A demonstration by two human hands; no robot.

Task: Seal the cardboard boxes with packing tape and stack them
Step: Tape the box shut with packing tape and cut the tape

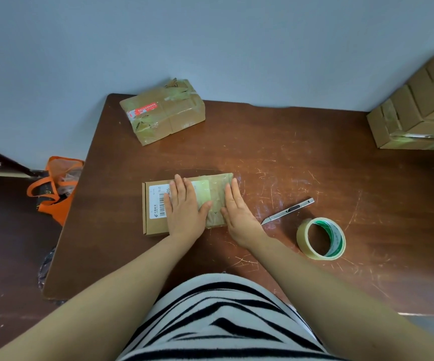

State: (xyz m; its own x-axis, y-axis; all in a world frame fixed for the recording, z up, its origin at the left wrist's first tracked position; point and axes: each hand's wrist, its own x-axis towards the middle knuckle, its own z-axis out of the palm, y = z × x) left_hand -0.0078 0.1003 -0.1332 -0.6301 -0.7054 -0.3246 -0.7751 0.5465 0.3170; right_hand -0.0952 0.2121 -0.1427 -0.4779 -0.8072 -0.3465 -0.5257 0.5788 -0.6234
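- Beyond the striped top [218, 321], the left hand [184, 207] and right hand [238, 212] lie flat, grip open and holding nothing, pressing tape onto the flat cardboard box [154, 225] at the middle of the table [288, 152].
- Uneven pressure could trap wrinkles and leave the seal loose.
- The utility knife [288, 211] lies near the right wrist and could nick it.

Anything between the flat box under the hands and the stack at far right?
Nothing visible: bare table lies between the flat box and the stack. The knife and tape roll lie nearer the person, off that line.

Scratched wood-look table [301, 157]; glossy-taped matt cardboard box [156, 222].
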